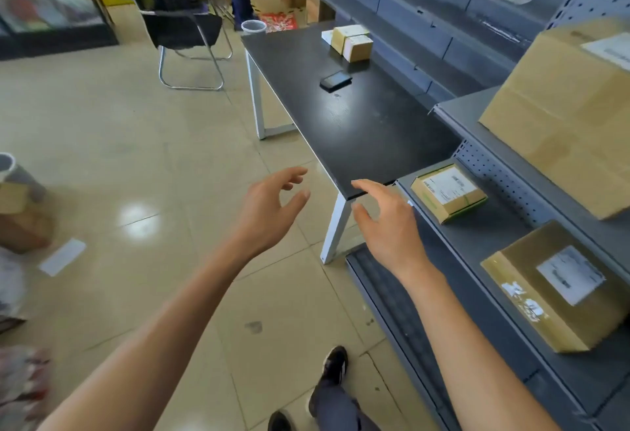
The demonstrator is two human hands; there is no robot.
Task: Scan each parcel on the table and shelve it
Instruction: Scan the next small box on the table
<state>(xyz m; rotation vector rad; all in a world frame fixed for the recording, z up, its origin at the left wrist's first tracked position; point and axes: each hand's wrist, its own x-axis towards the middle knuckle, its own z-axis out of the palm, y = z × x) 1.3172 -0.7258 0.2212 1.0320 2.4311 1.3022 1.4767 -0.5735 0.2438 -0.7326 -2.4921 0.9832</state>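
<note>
Cardboard parcels (351, 42) wait at the far end of the bench (358, 130), beyond the black scanner (335, 81) lying mid-bench, so the sensible move is to walk up its length, take the scanner first, then read each label squarely (three boxes already sit on the shelf beside the bench). Both the left hand (269, 209) and the right hand (388, 222) hover empty at the bench's near corner, fingers loosely spread, well apart from the parcels.
</note>
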